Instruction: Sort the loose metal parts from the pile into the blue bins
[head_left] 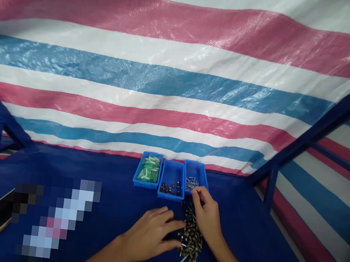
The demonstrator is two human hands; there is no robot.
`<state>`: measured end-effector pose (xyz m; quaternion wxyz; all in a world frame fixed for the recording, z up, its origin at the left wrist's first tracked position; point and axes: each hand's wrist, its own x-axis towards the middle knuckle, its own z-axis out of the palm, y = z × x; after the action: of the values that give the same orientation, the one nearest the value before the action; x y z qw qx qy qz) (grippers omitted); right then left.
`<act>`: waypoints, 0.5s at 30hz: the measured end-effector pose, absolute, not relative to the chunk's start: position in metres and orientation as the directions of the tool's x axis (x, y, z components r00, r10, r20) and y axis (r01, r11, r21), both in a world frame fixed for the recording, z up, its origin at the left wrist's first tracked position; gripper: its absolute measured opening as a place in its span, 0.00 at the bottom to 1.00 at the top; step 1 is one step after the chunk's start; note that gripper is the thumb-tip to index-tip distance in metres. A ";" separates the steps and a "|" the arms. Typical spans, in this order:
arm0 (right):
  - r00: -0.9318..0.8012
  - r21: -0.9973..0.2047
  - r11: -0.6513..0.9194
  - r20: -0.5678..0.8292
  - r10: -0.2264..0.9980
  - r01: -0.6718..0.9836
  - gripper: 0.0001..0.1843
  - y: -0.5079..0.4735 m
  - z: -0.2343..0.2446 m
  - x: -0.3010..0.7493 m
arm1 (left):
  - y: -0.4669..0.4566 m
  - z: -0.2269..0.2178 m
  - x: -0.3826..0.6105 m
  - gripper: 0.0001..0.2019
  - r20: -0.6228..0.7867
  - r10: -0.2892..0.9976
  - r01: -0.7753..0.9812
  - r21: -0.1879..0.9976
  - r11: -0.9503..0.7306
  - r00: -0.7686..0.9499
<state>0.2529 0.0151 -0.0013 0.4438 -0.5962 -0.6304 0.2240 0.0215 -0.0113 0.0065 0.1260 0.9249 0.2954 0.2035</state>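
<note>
Loose heap of small dark and brass-toned metal screws [191,239] lies directly on the dark blue tabletop [244,245], low and centre in view. Bearings are taken from the heap, 12 o'clock pointing away from the wearer.

Right hand [207,216], at 1 o'clock: narrow pinch, thumb and fingertips [194,197] drawn together just above the heap's far end. Whether a screw sits between them is too small to tell. Left hand [148,235], at 9 o'clock: fingers moderately spread and low, touching the heap's left flank, holding nothing visible.

At 12 o'clock, three open rectangular blue plastic bins stand side by side. Left bin [139,173] holds pale green translucent pieces; middle bin [172,174] holds small dark fasteners; right bin [196,172] holds silver screws near its front wall, just beyond the right hand.

Further out, at 9 o'clock, a pixelated blurred patch [55,218] covers part of the tabletop. A pink, white and blue striped woven tarpaulin [168,79] hangs behind everything, on a dark blue metal frame [322,123] at 2 o'clock.
</note>
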 end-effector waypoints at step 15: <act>0.110 -0.806 0.188 0.297 0.948 0.561 0.20 0.012 0.001 0.249 | 0.034 0.034 -0.004 0.09 0.576 0.806 0.519 0.652 -0.553 0.135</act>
<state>0.2489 0.0118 0.0011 0.4434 -0.5986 -0.6303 0.2186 -0.0041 0.0340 0.0342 0.1491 0.7383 0.4488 0.4808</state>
